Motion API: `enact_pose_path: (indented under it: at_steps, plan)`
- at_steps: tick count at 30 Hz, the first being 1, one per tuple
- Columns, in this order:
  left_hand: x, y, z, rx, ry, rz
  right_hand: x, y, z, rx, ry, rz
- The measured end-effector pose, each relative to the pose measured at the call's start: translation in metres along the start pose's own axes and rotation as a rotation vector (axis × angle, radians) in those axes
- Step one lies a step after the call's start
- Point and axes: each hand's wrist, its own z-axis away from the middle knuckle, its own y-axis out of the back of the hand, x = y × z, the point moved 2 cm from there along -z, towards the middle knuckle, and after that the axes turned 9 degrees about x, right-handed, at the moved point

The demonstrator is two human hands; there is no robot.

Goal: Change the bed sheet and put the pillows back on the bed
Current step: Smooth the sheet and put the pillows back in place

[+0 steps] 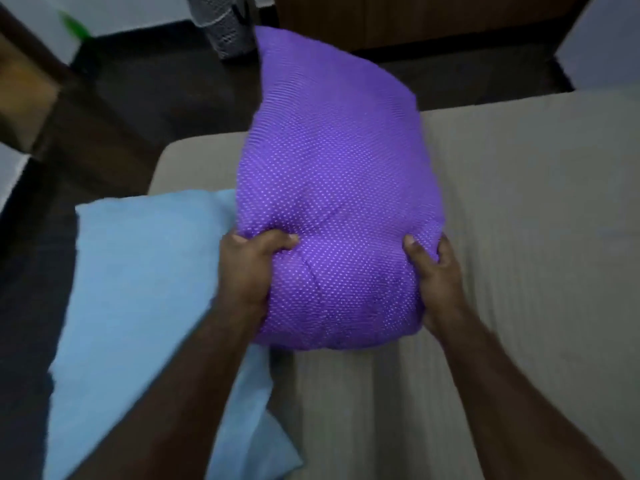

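Observation:
A purple pillow (332, 174) with small white dots is held up over the bed. My left hand (247, 268) grips its near left side, thumb pressed into the fabric. My right hand (438, 278) grips its near right side. The far end of the pillow points away over the floor. A light blue pillow (138, 289) lies on the left edge of the bed, partly under my left forearm. The bed (526, 237) shows a beige striped surface.
Dark floor (138, 109) lies beyond and left of the bed. A mesh basket (225, 29) stands on the floor at the top. Dark wooden furniture (433, 19) runs along the back wall, and a wooden piece (24, 98) stands at the left.

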Motion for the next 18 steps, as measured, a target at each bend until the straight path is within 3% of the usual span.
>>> enact_pose_path:
  at_steps: [4,9,15,18]
  plan:
    - [0.000,0.127,-0.046,0.148,0.052,-0.050,0.043,-0.115,0.052,-0.158,0.049,0.150]
    - [-0.053,0.232,-0.090,0.247,0.325,-0.047,0.105,-0.176,0.078,-0.374,-0.017,0.709]
    - [-0.057,0.239,-0.101,0.220,0.220,-0.180,0.095,-0.178,0.070,-0.308,0.076,0.743]
    - [-0.056,0.235,-0.105,0.369,0.141,-0.434,0.097,-0.156,0.070,-0.305,0.078,0.743]
